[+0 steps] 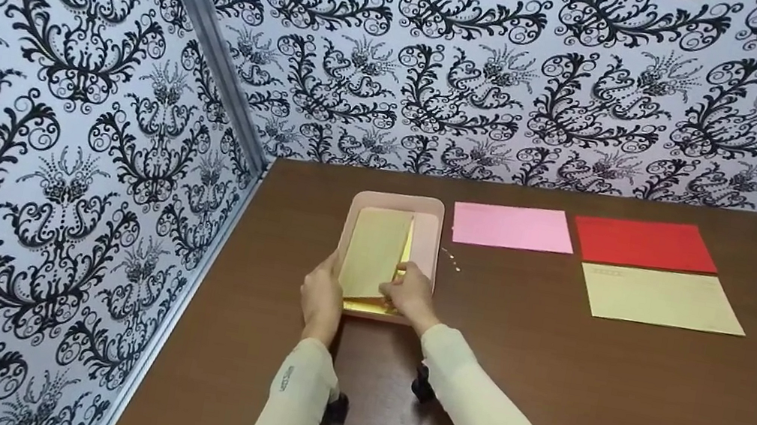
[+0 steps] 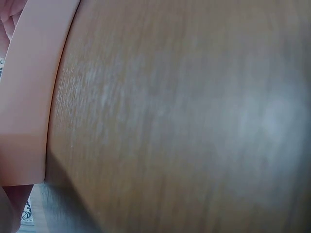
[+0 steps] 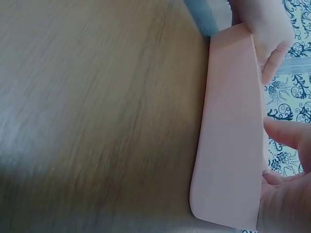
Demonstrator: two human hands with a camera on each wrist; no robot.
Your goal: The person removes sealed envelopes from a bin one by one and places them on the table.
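A shallow pink tray stands on the brown table, with a cream envelope lying aslant inside it. Shiny gold sheets peek out below and to the right of that envelope. At the tray's near left side, my left hand grips the edge; the right wrist view shows its fingers bent over the rim. My right hand pinches the envelope's lower right corner between thumb and fingers. In the left wrist view, the tray's pink front wall hides most of both hands.
Right of the tray lies a pink envelope. Farther right, a red envelope sits behind another cream envelope. Small shiny specks dot the table beside the tray. Patterned walls border the back and left.
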